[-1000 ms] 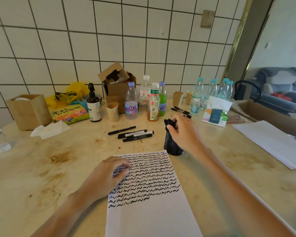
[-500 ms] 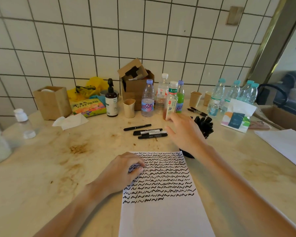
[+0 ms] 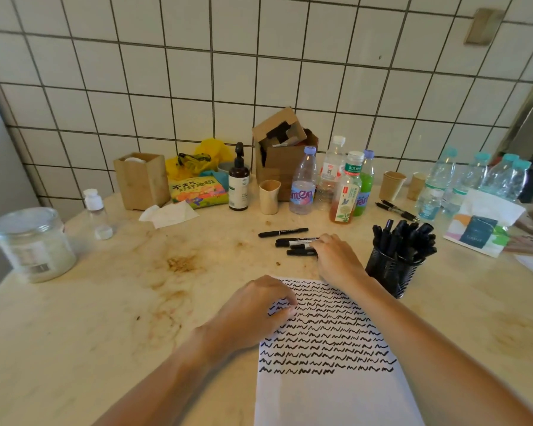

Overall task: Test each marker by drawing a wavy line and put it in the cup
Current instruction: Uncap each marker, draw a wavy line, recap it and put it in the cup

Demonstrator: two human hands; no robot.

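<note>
A white paper sheet [image 3: 336,395] covered with rows of black wavy lines lies in front of me. My left hand [image 3: 256,312] rests on its upper left corner, fingers loosely curled, holding nothing. Three black markers [image 3: 283,232] lie on the table beyond the sheet. My right hand [image 3: 336,256] reaches over the sheet, and its fingers curl onto the right end of the nearest marker [image 3: 299,253], which still lies on the table. To the right of that hand stands a black mesh cup [image 3: 391,273] filled with several black markers.
Bottles [image 3: 303,182], paper cups [image 3: 269,196], a cardboard box [image 3: 282,155] and a pump bottle [image 3: 238,182] line the tiled wall. Two more markers [image 3: 394,207] lie behind the mesh cup. A plastic jar [image 3: 33,244] stands far left, a tissue pack [image 3: 486,226] far right.
My right hand left the mesh cup and moved left onto the loose markers. The camera turned left. My left hand stayed on the sheet.
</note>
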